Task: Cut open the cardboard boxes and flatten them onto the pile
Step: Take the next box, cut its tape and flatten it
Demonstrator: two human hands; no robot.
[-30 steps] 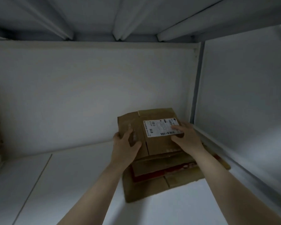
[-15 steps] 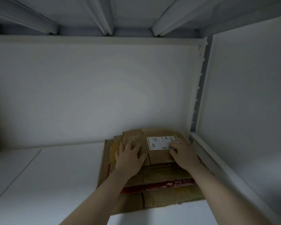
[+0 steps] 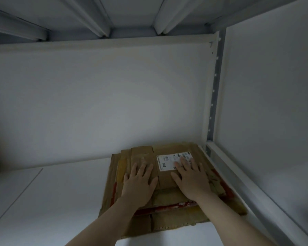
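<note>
1. Location: the labelled box (image 3: 164,177) lies flat on top of the pile (image 3: 176,222) of flattened cardboard. The pile sits on the white shelf (image 3: 52,201), at its right end, near the perforated upright (image 3: 214,103).
2. Change: one second ago this box was tilted up above the pile, with both hands holding its side edges. Half a second ago it had been lowered onto the pile. It now lies level with the layers below.
3. Left grip: the left hand (image 3: 139,183) is open. Its fingers are straight and spread, and the palm presses down on the left part of the box.
4. Right grip: the right hand (image 3: 192,180) is also open and flat. Its fingertips cover part of the white shipping label (image 3: 165,161). Neither hand holds anything.
5. Tool: no cutting tool is in view.
6. Task status (judgement): this box appears cut open, flattened and placed, and the press seats its creases. One cycle of the task is close to complete.
7. Caution (judgement): the folded panels may spring up on release, so lift the palms slowly.
</note>
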